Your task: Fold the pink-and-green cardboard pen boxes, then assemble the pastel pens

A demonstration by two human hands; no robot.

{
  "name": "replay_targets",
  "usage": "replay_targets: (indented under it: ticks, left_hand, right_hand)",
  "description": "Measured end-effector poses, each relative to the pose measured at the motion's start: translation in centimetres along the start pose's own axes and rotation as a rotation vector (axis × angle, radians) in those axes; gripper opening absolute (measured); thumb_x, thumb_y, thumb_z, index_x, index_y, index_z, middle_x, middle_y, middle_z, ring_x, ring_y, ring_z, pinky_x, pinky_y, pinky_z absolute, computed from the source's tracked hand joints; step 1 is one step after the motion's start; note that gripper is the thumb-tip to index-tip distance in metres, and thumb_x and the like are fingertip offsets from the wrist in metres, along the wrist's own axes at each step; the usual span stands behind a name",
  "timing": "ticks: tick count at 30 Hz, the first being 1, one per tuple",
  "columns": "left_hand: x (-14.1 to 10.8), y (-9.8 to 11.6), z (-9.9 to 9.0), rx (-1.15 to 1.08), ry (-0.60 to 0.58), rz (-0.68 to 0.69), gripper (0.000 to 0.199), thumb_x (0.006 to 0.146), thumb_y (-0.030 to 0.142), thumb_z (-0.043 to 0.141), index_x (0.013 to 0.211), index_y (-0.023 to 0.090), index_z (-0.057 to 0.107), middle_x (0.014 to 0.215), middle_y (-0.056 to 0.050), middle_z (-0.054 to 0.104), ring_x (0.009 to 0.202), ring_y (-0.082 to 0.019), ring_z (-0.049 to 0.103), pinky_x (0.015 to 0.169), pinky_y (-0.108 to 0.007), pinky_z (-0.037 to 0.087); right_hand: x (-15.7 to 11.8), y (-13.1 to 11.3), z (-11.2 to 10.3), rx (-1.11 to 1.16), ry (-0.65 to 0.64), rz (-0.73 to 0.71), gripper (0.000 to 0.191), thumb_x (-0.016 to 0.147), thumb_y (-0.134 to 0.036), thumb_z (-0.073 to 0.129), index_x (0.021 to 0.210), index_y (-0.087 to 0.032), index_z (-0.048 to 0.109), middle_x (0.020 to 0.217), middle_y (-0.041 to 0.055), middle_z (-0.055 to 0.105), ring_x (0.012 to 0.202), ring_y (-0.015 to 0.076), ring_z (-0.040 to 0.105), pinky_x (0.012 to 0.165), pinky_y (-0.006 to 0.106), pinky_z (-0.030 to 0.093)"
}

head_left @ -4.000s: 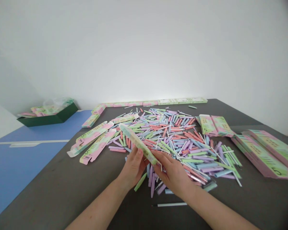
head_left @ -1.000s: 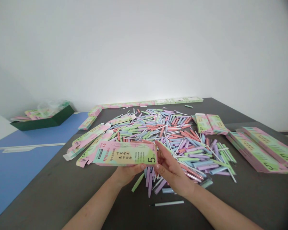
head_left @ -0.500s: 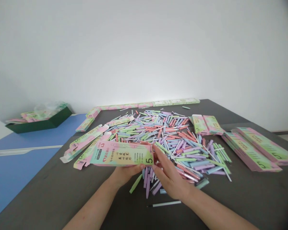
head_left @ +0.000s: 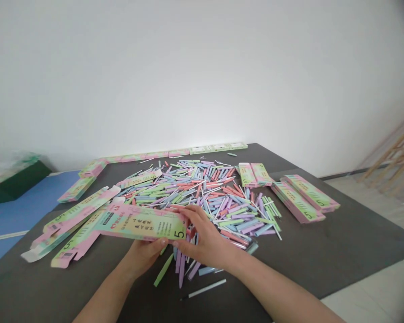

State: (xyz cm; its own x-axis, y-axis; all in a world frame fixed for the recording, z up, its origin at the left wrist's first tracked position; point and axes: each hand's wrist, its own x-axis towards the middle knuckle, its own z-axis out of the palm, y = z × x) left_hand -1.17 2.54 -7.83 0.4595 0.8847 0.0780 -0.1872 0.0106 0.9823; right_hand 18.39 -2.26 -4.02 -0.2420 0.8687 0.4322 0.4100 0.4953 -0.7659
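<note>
Between my hands is a flat pen box (head_left: 141, 224), pastel pink and green, printed with a large 5. My left hand (head_left: 143, 255) grips its lower edge, thumb on the printed front and fingers hidden behind. At the box's right end, my right hand (head_left: 202, 237) closes round it with thumb and fingers. A big heap of pastel pens and refills (head_left: 188, 179) spreads behind and below the box. One green pen (head_left: 163, 270) and one white refill (head_left: 205, 289) lie nearest to me.
Flattened cartons (head_left: 77, 211) lie at the left. Boxes (head_left: 298, 197) are at the right, with two smaller boxes (head_left: 254, 174) beyond. A row of boxes (head_left: 155, 154) lines the table's (head_left: 350, 242) far edge. A dark green bin (head_left: 20, 181) stands on a blue surface.
The view has swung to the right, so everything sits further left and floor shows at the right. Both hands still hold the box; my right hand has stayed at its end.
</note>
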Motion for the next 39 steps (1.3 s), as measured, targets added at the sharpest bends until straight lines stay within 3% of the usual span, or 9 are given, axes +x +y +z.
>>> replay_targets:
  ticks: [5,9,14,17,19,23,29,35,39]
  left_hand:
    - [0.2,-0.1,0.1,0.023,-0.013,-0.024,0.057,0.066,0.055,0.076,0.111,0.02,0.067,0.111,-0.012,0.072,0.11,-0.033,0.063,0.099,-0.05,0.048]
    - [0.6,1.8,0.5,0.143,0.004,0.01,0.061,0.067,0.052,0.077,0.118,0.024,0.06,0.124,-0.013,0.065,0.114,-0.034,0.061,0.094,-0.048,0.052]
    - [0.8,5.8,-1.3,0.427,0.332,0.031,0.063,0.065,0.053,0.075,0.116,0.023,0.053,0.123,-0.013,0.062,0.11,-0.031,0.064,0.089,-0.046,0.056]
    - [0.5,7.6,-3.7,0.557,0.533,0.069,0.058,0.064,0.054,0.072,0.109,0.021,0.054,0.121,-0.012,0.063,0.113,-0.03,0.062,0.089,-0.044,0.056]
    - [0.0,8.2,-5.3,0.64,0.683,0.117,0.054,0.061,0.051,0.07,0.103,0.021,0.053,0.116,-0.01,0.064,0.112,-0.029,0.063,0.093,-0.044,0.053]
    - [-1.2,7.9,-7.6,0.756,0.898,0.06,0.046,0.061,0.047,0.063,0.098,0.021,0.054,0.107,-0.009,0.066,0.105,-0.029,0.065,0.093,-0.047,0.051]
    - [-2.3,5.4,-9.3,0.75,1.057,0.114,0.041,0.06,0.041,0.063,0.095,0.023,0.054,0.089,-0.003,0.066,0.091,-0.026,0.067,0.086,-0.044,0.054]
    - [-2.5,4.3,-10.0,0.918,1.083,0.17,0.034,0.063,0.04,0.061,0.091,0.023,0.057,0.09,-0.003,0.065,0.094,-0.028,0.066,0.083,-0.043,0.054]
    - [-2.7,4.0,-10.2,0.973,1.075,0.165,0.034,0.065,0.039,0.06,0.094,0.023,0.059,0.095,-0.003,0.065,0.092,-0.026,0.065,0.081,-0.041,0.055]
  right_hand:
    - [0.4,-0.7,-1.0,-0.061,-0.024,-0.028,0.074,0.072,-0.029,0.075,0.14,-0.023,0.045,0.123,0.0106,0.055,0.104,0.0216,0.057,0.085,0.035,0.053]
    - [1.1,0.4,-3.9,-0.229,0.113,0.014,0.048,0.075,-0.035,0.07,0.119,-0.016,0.059,0.101,0.0079,0.06,0.088,0.0189,0.058,0.075,0.031,0.051]
    - [2.1,5.4,-12.0,-0.599,0.417,0.405,0.041,0.079,-0.047,0.061,0.105,-0.015,0.063,0.09,0.0056,0.064,0.074,0.0174,0.057,0.065,0.028,0.046]
    - [2.2,8.7,-16.1,-0.71,0.526,0.52,0.037,0.081,-0.044,0.055,0.097,-0.011,0.062,0.082,0.0094,0.061,0.078,0.0231,0.056,0.071,0.033,0.045]
    - [2.2,10.5,-17.5,-0.774,0.57,0.579,0.036,0.081,-0.041,0.055,0.098,-0.01,0.06,0.087,0.013,0.06,0.086,0.0272,0.056,0.075,0.036,0.044]
    - [2.6,13.1,-17.5,-0.866,0.578,0.647,0.038,0.083,-0.039,0.055,0.107,-0.009,0.054,0.101,0.0203,0.057,0.097,0.0334,0.055,0.077,0.039,0.045]
    - [3.2,14.9,-16.2,-0.986,0.565,0.737,0.055,0.086,-0.044,0.05,0.115,0.003,0.049,0.111,0.0293,0.054,0.102,0.0383,0.057,0.083,0.042,0.045]
    - [3.2,15.0,-15.4,-1.062,0.529,0.787,0.063,0.086,-0.049,0.047,0.121,0.004,0.048,0.117,0.0312,0.053,0.111,0.0429,0.052,0.092,0.051,0.04]
    - [3.9,15.5,-15.4,-1.067,0.496,0.849,0.081,0.08,-0.059,0.051,0.133,0.002,0.041,0.135,0.0322,0.041,0.127,0.0478,0.037,0.099,0.06,0.031]
